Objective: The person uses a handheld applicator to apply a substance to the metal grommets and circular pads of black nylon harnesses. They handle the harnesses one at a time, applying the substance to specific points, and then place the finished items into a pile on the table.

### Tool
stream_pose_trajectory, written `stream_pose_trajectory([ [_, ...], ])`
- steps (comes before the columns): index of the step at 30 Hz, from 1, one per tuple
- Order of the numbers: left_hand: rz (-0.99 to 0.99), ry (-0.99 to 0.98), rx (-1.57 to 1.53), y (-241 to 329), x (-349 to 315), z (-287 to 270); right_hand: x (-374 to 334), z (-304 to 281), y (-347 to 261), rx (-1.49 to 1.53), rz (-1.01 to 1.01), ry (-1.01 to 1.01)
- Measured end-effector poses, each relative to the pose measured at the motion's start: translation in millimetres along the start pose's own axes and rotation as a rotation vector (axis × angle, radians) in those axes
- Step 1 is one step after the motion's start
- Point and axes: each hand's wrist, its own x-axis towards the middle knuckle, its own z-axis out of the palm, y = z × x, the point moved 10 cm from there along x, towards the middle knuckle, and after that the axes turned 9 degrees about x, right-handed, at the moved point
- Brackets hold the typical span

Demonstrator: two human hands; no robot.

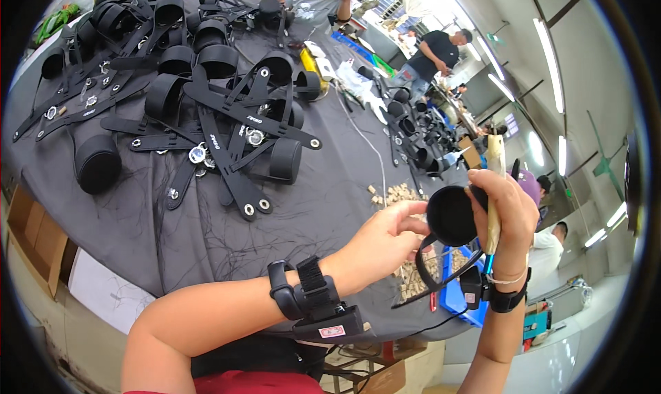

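Note:
At the right, my right hand (513,208) is closed around a round black cup-shaped piece (451,216), its hollow side in view. The same hand holds a long tool with a pale yellow handle (495,180), upright along the palm. A black strap (425,273) hangs in a loop below the cup. My left hand (392,239) is closed, with curled fingers at the cup's left edge beside the strap. What lies between those fingertips is hidden. Both hands are raised over the table's right side, above small pale wooden bits (413,284).
Many black straps (227,153) with cups and metal snaps lie heaped on the dark cloth-covered table (310,215). A blue tray (454,308) sits under my right wrist. A cardboard box (34,236) stands at left. Another person (434,53) stands farther back.

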Motion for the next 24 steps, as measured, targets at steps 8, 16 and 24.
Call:
stream_pose_trajectory([
  [8,0.143,0.264,0.579,24.5,2.7,-26.5,10.2,18.6,-5.2,0.027,0.076,-0.115],
  [16,0.454,0.363,1.053,39.4,6.6,-19.9,2.7,50.8,-29.9,-0.024,0.082,-0.323],
  [24,0.316,0.233,1.395,38.7,-12.0,-26.8,-51.4,59.7,38.0,0.365,0.516,-0.062],
])
